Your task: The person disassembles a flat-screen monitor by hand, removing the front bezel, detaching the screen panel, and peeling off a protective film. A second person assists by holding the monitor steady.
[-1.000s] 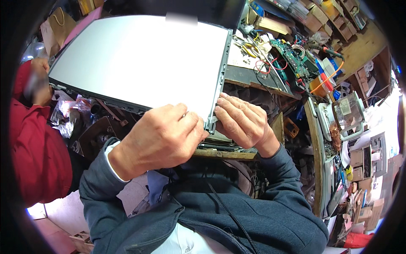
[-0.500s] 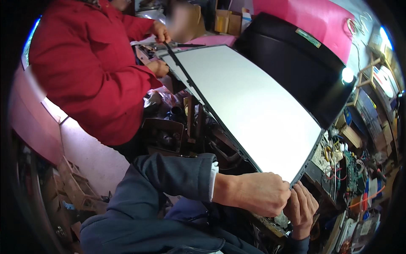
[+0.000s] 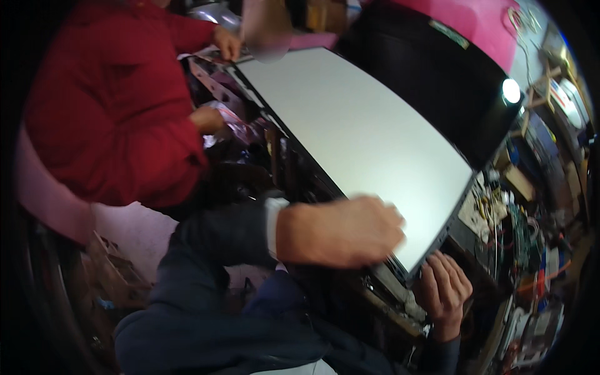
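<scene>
A large flat panel [image 3: 369,134] with a white face and a thin dark frame slants across the middle of the view. My left hand [image 3: 340,232] is over its near left edge, fingers bent and smeared by motion; whether it grips anything is unclear. At the near corner my right hand [image 3: 444,287] has its fingers curled against the panel's dark frame [image 3: 437,240]. A co-worker in a red jacket stands at the left; one of their hands [image 3: 226,44] is at the panel's far corner, the other [image 3: 207,120] hangs lower beside the left edge.
A black curved panel [image 3: 431,78] leans behind the white one, before a pink sheet [image 3: 490,28]. Circuit boards and wires [image 3: 515,244] crowd the bench at the right. Wooden crates [image 3: 115,269] stand on the floor at the left.
My left hand has moved left, away from my right hand and the near corner. The dark strip the co-worker held raised along the left edge no longer shows; their nearer hand has dropped.
</scene>
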`<move>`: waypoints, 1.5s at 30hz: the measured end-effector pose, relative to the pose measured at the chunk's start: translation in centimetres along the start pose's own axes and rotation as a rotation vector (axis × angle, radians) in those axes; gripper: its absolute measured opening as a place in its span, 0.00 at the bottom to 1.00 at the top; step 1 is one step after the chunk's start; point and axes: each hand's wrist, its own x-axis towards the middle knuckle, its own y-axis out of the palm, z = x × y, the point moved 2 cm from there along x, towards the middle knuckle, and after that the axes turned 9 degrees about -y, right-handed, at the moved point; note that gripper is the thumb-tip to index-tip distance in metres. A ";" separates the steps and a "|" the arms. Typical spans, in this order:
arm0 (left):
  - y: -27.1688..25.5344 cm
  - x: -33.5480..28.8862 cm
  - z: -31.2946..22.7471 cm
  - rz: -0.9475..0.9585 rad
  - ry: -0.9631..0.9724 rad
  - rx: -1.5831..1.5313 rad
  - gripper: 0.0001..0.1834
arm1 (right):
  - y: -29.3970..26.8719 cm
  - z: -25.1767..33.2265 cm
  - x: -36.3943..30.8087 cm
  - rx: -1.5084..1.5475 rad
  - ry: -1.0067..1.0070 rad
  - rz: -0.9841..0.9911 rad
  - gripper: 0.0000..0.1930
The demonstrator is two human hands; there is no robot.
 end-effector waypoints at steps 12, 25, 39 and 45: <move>-3.2 -6.9 10.7 0.035 -0.383 0.344 0.09 | 0.3 0.0 0.5 -0.018 0.004 -0.065 0.07; -7.2 -4.1 15.1 0.131 -0.424 -0.182 0.11 | 0.2 0.3 0.0 -0.031 -0.059 -0.043 0.06; -9.1 -7.0 11.4 -0.254 -0.286 0.258 0.14 | 0.2 -0.5 0.3 0.021 -0.009 -0.053 0.09; -8.1 -8.2 9.6 -0.318 -0.490 0.190 0.17 | 0.2 0.0 0.8 0.097 0.001 -0.081 0.17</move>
